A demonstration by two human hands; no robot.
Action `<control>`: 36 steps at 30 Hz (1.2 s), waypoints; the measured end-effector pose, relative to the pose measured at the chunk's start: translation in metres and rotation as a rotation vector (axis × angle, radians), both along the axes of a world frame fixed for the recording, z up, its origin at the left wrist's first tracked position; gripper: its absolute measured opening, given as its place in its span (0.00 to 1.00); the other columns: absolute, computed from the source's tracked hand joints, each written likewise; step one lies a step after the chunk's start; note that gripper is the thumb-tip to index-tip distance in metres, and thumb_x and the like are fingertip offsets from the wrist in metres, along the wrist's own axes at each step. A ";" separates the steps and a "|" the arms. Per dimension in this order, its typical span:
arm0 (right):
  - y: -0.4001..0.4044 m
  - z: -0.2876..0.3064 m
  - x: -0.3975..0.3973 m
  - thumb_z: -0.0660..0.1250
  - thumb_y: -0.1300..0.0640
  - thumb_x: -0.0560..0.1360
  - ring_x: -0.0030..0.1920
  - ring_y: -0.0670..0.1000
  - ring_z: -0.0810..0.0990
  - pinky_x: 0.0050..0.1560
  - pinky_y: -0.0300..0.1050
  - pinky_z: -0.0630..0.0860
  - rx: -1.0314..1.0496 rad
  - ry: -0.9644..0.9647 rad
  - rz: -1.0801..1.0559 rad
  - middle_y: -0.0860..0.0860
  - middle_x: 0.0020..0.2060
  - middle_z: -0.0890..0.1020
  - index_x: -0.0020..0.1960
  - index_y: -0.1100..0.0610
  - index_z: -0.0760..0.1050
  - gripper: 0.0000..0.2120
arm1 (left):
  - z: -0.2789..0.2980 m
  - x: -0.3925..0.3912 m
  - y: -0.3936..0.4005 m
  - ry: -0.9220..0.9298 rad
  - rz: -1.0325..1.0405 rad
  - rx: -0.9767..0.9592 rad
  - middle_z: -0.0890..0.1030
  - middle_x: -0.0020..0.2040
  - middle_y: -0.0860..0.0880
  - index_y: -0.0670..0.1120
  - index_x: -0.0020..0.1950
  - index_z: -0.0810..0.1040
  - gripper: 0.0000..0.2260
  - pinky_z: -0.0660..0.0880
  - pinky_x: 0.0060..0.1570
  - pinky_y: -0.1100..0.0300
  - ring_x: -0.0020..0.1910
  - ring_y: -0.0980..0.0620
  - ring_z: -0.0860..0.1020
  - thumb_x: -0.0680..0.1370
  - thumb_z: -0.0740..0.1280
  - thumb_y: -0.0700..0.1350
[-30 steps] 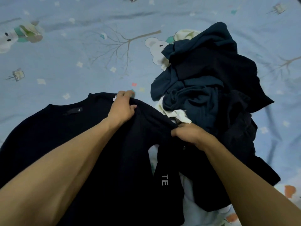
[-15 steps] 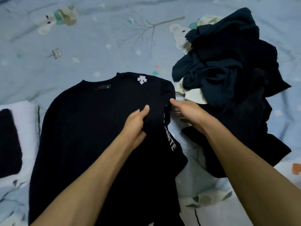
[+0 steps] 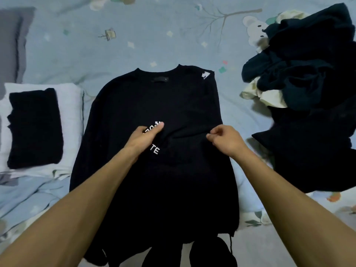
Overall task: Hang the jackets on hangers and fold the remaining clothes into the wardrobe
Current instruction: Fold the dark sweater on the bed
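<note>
Overhead look at a bed [image 3: 154, 41] under a pale blue sheet printed with bare trees, bears and small stars. Grey pillow [image 3: 11, 45] at far left edge. One black sweater [image 3: 154, 105] spread flat at centre, neckline away, right sleeve folded across chest with white letters showing. One folded black garment [image 3: 34, 128] to the left, resting on a folded white cloth [image 3: 71, 105]. One heap of unfolded clothes [image 3: 308, 89] to the right, dark navy and black with a cream piece poking out; number within impossible to count. Two bare forearms reaching in. Left hand [image 3: 146, 136] lying on the folded sleeve, thumb straight along the lettering. Right hand [image 3: 225, 139] at the sweater's right edge, fingers curled, pinching the fabric.
</note>
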State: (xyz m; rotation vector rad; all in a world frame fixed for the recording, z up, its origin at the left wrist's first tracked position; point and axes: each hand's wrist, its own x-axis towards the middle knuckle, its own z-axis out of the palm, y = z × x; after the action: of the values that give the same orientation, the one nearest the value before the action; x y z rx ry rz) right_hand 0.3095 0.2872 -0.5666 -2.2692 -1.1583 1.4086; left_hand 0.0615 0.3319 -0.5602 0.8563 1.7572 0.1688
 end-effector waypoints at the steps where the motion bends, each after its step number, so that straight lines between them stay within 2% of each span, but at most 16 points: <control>1: -0.002 -0.003 -0.002 0.68 0.54 0.77 0.45 0.50 0.79 0.44 0.42 0.74 0.037 -0.098 0.045 0.49 0.44 0.81 0.54 0.56 0.77 0.09 | -0.006 0.002 0.000 0.030 -0.092 0.048 0.80 0.50 0.54 0.51 0.53 0.75 0.18 0.75 0.46 0.59 0.47 0.55 0.80 0.73 0.71 0.63; 3: -0.004 -0.011 -0.003 0.68 0.56 0.76 0.51 0.53 0.78 0.50 0.46 0.75 0.119 -0.241 0.147 0.52 0.52 0.79 0.61 0.57 0.74 0.15 | -0.019 0.009 0.003 0.070 -0.181 0.088 0.81 0.50 0.51 0.51 0.56 0.74 0.14 0.78 0.49 0.56 0.49 0.51 0.81 0.75 0.73 0.52; 5: -0.004 -0.018 -0.005 0.66 0.57 0.75 0.56 0.57 0.77 0.54 0.51 0.75 0.165 -0.334 0.227 0.55 0.58 0.76 0.65 0.58 0.71 0.18 | -0.027 0.009 0.006 -0.117 -0.073 -0.037 0.84 0.51 0.43 0.46 0.53 0.79 0.07 0.81 0.50 0.52 0.48 0.47 0.83 0.76 0.68 0.40; 7: -0.004 -0.025 -0.007 0.65 0.59 0.75 0.55 0.59 0.75 0.50 0.51 0.74 0.180 -0.401 0.292 0.57 0.58 0.73 0.65 0.59 0.70 0.18 | -0.032 0.001 0.004 -0.305 0.028 -0.214 0.84 0.47 0.43 0.45 0.49 0.80 0.06 0.81 0.43 0.52 0.43 0.48 0.82 0.76 0.66 0.36; 8: -0.003 -0.028 -0.008 0.64 0.60 0.75 0.54 0.60 0.75 0.47 0.51 0.73 0.187 -0.442 0.312 0.58 0.57 0.72 0.64 0.60 0.69 0.17 | -0.036 -0.006 0.004 -0.261 -0.003 -0.227 0.82 0.44 0.45 0.45 0.46 0.79 0.05 0.80 0.41 0.54 0.41 0.50 0.81 0.75 0.65 0.37; 10: 0.002 -0.032 -0.007 0.64 0.61 0.75 0.51 0.60 0.73 0.41 0.49 0.69 0.208 -0.541 0.325 0.58 0.55 0.70 0.62 0.60 0.68 0.17 | -0.044 -0.017 0.008 0.038 -0.172 -0.130 0.80 0.41 0.47 0.47 0.44 0.77 0.02 0.78 0.40 0.55 0.38 0.51 0.78 0.74 0.66 0.41; 12: 0.007 -0.034 -0.007 0.64 0.63 0.74 0.50 0.59 0.71 0.38 0.49 0.67 0.238 -0.603 0.359 0.59 0.54 0.70 0.60 0.61 0.68 0.15 | -0.045 -0.016 0.017 0.158 -0.231 -0.006 0.81 0.43 0.49 0.48 0.49 0.77 0.06 0.76 0.42 0.58 0.38 0.53 0.77 0.73 0.69 0.42; 15: 0.018 -0.042 0.002 0.63 0.66 0.72 0.45 0.58 0.69 0.37 0.49 0.63 0.254 -0.666 0.454 0.59 0.51 0.71 0.55 0.62 0.68 0.12 | -0.037 0.024 0.050 0.034 -0.236 0.084 0.79 0.44 0.54 0.49 0.60 0.74 0.16 0.75 0.48 0.61 0.42 0.57 0.77 0.75 0.72 0.48; 18: 0.023 -0.047 0.014 0.62 0.66 0.74 0.41 0.56 0.69 0.35 0.50 0.62 0.273 -0.666 0.494 0.58 0.49 0.72 0.55 0.61 0.68 0.11 | -0.040 0.068 0.085 -0.075 -0.304 0.099 0.78 0.49 0.56 0.49 0.65 0.73 0.24 0.75 0.53 0.62 0.49 0.57 0.78 0.73 0.72 0.58; 22: 0.007 -0.057 0.041 0.62 0.63 0.74 0.45 0.60 0.75 0.39 0.50 0.68 0.202 -0.566 0.136 0.57 0.49 0.73 0.54 0.62 0.69 0.09 | -0.056 0.130 0.127 -0.097 -0.429 0.115 0.79 0.52 0.54 0.51 0.59 0.76 0.22 0.76 0.47 0.62 0.48 0.56 0.79 0.72 0.73 0.61; 24: 0.003 -0.060 0.049 0.61 0.62 0.75 0.45 0.61 0.75 0.41 0.53 0.72 0.158 -0.551 0.096 0.57 0.49 0.74 0.53 0.62 0.69 0.08 | -0.061 0.160 0.145 -0.119 -0.436 0.144 0.80 0.49 0.53 0.50 0.55 0.78 0.17 0.75 0.42 0.64 0.45 0.56 0.79 0.73 0.74 0.58; 27: 0.013 -0.064 0.053 0.62 0.61 0.73 0.41 0.60 0.74 0.38 0.51 0.70 0.203 -0.502 0.196 0.54 0.44 0.71 0.50 0.60 0.67 0.07 | -0.065 0.195 0.165 -0.137 -0.495 0.176 0.82 0.52 0.50 0.44 0.59 0.81 0.12 0.77 0.54 0.61 0.50 0.53 0.80 0.77 0.72 0.47; 28: 0.017 -0.065 0.057 0.62 0.62 0.72 0.40 0.59 0.74 0.37 0.50 0.68 0.211 -0.490 0.216 0.53 0.42 0.70 0.48 0.59 0.65 0.07 | -0.067 0.202 0.168 -0.167 -0.463 0.180 0.83 0.51 0.50 0.45 0.55 0.82 0.07 0.78 0.57 0.59 0.51 0.52 0.81 0.78 0.70 0.44; 31: 0.015 -0.071 0.071 0.60 0.66 0.71 0.40 0.60 0.75 0.37 0.50 0.68 0.201 -0.509 0.080 0.55 0.41 0.73 0.48 0.61 0.67 0.07 | -0.076 0.210 0.166 -0.200 -0.291 0.233 0.83 0.48 0.47 0.44 0.49 0.82 0.04 0.80 0.55 0.54 0.48 0.50 0.82 0.79 0.67 0.40; 33: 0.010 -0.074 0.073 0.60 0.66 0.71 0.42 0.61 0.76 0.39 0.52 0.71 0.169 -0.524 0.043 0.57 0.44 0.75 0.50 0.62 0.69 0.08 | -0.085 0.208 0.160 -0.095 -0.271 0.268 0.80 0.45 0.46 0.45 0.47 0.78 0.03 0.80 0.51 0.57 0.44 0.51 0.79 0.79 0.68 0.43; 36: 0.005 -0.073 0.074 0.61 0.64 0.72 0.40 0.59 0.75 0.36 0.49 0.68 0.194 -0.495 0.072 0.55 0.43 0.72 0.49 0.61 0.69 0.06 | -0.083 0.206 0.149 -0.091 -0.277 0.283 0.81 0.41 0.51 0.45 0.43 0.78 0.14 0.78 0.45 0.62 0.40 0.54 0.80 0.75 0.72 0.56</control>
State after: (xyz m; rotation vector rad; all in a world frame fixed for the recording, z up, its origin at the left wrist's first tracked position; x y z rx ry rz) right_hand 0.3837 0.2918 -0.6398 -2.5229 -1.4515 0.7222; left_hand 0.2677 0.4805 -0.6436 1.2678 1.5325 0.2723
